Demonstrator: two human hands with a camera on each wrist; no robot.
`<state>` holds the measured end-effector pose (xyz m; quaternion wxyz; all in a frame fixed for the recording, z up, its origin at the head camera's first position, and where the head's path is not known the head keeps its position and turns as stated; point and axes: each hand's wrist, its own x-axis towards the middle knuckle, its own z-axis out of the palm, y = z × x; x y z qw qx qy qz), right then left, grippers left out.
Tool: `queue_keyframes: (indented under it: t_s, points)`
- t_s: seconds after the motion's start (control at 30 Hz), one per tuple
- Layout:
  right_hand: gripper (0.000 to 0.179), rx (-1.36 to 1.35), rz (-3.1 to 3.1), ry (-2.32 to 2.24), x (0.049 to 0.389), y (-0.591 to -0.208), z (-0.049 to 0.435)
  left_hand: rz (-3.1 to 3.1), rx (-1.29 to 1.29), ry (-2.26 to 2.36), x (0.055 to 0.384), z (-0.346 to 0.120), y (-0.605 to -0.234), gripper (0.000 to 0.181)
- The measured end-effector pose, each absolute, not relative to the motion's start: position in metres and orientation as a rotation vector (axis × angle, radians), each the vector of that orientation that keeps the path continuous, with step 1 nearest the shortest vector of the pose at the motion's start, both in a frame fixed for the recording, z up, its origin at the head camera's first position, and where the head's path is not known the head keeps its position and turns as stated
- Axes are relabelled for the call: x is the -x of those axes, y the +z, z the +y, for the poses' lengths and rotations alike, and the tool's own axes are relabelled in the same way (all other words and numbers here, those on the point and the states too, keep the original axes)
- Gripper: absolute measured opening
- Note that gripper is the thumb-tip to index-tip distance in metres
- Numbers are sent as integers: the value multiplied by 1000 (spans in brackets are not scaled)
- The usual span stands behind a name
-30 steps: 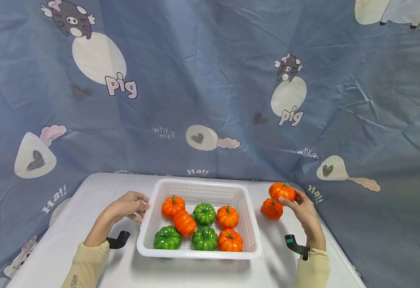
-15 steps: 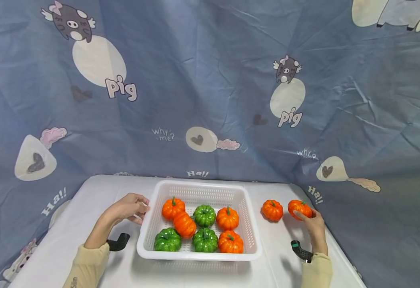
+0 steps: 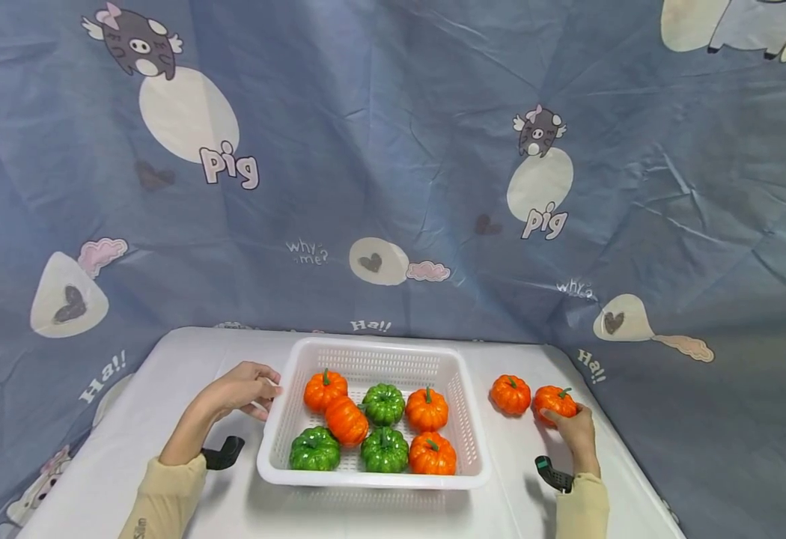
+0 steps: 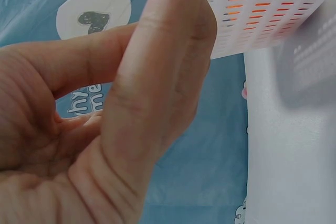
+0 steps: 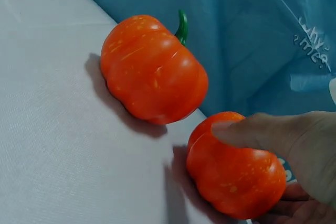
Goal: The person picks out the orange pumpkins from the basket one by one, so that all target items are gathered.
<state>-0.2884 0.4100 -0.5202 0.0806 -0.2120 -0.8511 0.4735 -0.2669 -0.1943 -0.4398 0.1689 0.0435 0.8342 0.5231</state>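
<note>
My right hand [image 3: 579, 434] holds a small orange pumpkin [image 3: 555, 403] at the right of the white table. In the right wrist view, the thumb lies across this pumpkin [image 5: 233, 174] and the other fingers reach behind its far side, partly hidden. Just left of it sits a second orange pumpkin [image 3: 510, 394] with a green stem. At the left side of a white perforated basket [image 3: 373, 479], my left hand [image 3: 241, 388] has its loosely bent fingertips at the rim; whether they touch it is hard to tell. The left wrist view shows these fingers [image 4: 152, 77] in front of the basket wall.
Inside the basket lie several pumpkins, some orange [image 3: 427, 409] and some green [image 3: 382, 404]. The white table [image 3: 359, 516] extends in front of it. A blue patterned cloth [image 3: 393, 187] hangs behind and down both sides.
My right hand has lowered the orange pumpkin from above the other one and set it down to its right, then shifted it slightly left. The left hand and basket stay in place.
</note>
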Motion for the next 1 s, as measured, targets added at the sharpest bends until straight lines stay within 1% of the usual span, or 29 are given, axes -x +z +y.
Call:
queue_keyframes:
  t_s: [0.17, 0.33, 0.47, 0.67, 0.83, 1.0]
  points:
    - [101, 640, -2559, 1422, 286, -507, 408, 2363, -115, 1492, 268, -194, -441, 35]
    - [105, 576, -2573, 1465, 283, -481, 398, 2357, -136, 1489, 268, -194, -439, 35]
    - [104, 433, -2625, 1462, 280, -455, 380, 2367, -110, 1497, 268, -194, -440, 34]
    - [96, 166, -2674, 1454, 276, -425, 337, 2378, -86, 1501, 266, -193, -440, 34]
    - [100, 19, -2702, 1465, 273, -414, 301, 2382, -89, 1494, 266, -192, -439, 33]
    - [95, -135, -2731, 1438, 270, -413, 268, 2385, -78, 1493, 267, -192, -440, 34]
